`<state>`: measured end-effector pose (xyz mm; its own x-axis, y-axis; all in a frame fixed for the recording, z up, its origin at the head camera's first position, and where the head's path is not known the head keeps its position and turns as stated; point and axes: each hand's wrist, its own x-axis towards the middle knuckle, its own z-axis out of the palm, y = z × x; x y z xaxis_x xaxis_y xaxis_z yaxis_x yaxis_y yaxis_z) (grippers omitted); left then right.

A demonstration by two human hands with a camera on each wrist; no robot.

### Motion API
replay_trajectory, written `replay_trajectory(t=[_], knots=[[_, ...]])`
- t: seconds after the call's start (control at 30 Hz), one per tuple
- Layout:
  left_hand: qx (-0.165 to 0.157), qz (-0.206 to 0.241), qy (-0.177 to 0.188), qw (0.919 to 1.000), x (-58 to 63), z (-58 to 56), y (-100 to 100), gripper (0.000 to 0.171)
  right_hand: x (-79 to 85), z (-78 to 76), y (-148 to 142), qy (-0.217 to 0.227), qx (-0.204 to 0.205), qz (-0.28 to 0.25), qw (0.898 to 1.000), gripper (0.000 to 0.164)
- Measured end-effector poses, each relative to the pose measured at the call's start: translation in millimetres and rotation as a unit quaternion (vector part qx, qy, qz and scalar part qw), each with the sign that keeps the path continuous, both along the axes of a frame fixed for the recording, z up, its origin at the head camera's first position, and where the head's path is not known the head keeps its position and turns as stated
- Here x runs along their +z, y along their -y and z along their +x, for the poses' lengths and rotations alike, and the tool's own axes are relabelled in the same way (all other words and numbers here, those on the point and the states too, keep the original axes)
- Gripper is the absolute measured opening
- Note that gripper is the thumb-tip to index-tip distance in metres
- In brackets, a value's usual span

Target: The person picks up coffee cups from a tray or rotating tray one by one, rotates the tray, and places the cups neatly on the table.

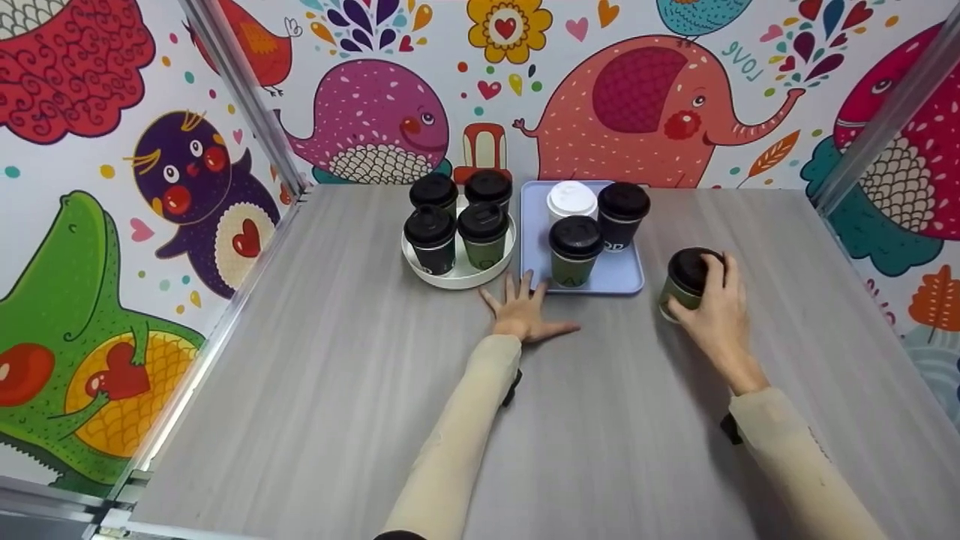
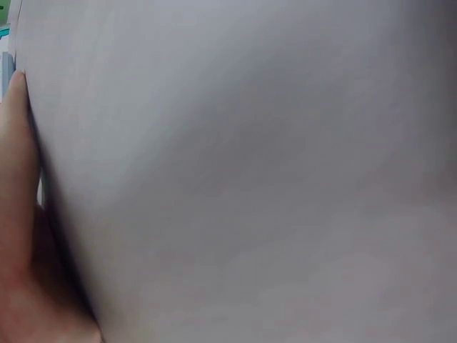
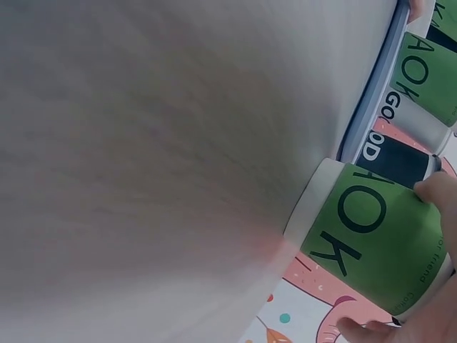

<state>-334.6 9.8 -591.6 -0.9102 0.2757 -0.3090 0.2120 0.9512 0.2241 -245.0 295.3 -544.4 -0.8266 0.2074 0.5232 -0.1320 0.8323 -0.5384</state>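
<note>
My right hand (image 1: 716,311) grips a green paper coffee cup (image 3: 371,236) with a black lid (image 1: 694,266), right of the blue tray. Thumb and fingers sit on opposite sides near its top. The cup is upright at the tabletop; a slight lift cannot be told. My left hand (image 1: 525,309) lies with fingers spread on the table, fingertips at the front edge of the blue tray (image 1: 630,283) and close to the round white dish (image 1: 450,281). On the tray stand a green cup (image 1: 571,270), a dark cup (image 1: 621,229) and a white-lidded cup (image 1: 572,201).
Several black-lidded cups, among them a green cup (image 1: 484,251) and a dark cup (image 1: 436,256), stand close together in the white dish. Printed cartoon panels (image 1: 630,112) wall the back and sides of the grey table (image 1: 337,360). Metal posts (image 1: 247,97) rise at the back corners.
</note>
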Motion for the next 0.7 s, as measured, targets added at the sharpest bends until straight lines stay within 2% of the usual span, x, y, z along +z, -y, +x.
replay_trajectory(t=[0.2, 0.33, 0.4, 0.57, 0.7], knots=[[0.000, -0.007, -0.010, 0.9999, 0.3, -1.3, 0.3, 0.115, 3.0, 1.2, 1.4, 0.003, -0.011, 0.015, 1.000, 0.085], [0.001, -0.009, -0.014, 0.9999, 0.8, -2.7, 1.5, 0.116, 12.1, 5.1, 15.4, -0.018, -0.011, 0.047, 0.999, 0.088], [0.000, -0.010, -0.015, 0.9998, 1.3, -3.3, 2.3, 0.116, 18.0, 5.9, 29.9, -0.046, 0.002, 0.072, 0.996, 0.087], [0.002, -0.015, -0.010, 0.9998, 5.2, 1.2, 2.3, 0.115, 28.8, 0.6, 74.3, -0.097, 0.073, 0.113, 0.986, 0.084], [0.002, -0.017, -0.014, 0.9997, 8.5, 9.9, -1.0, 0.113, 30.2, -13.5, 99.5, -0.073, 0.110, 0.099, 0.986, 0.083]])
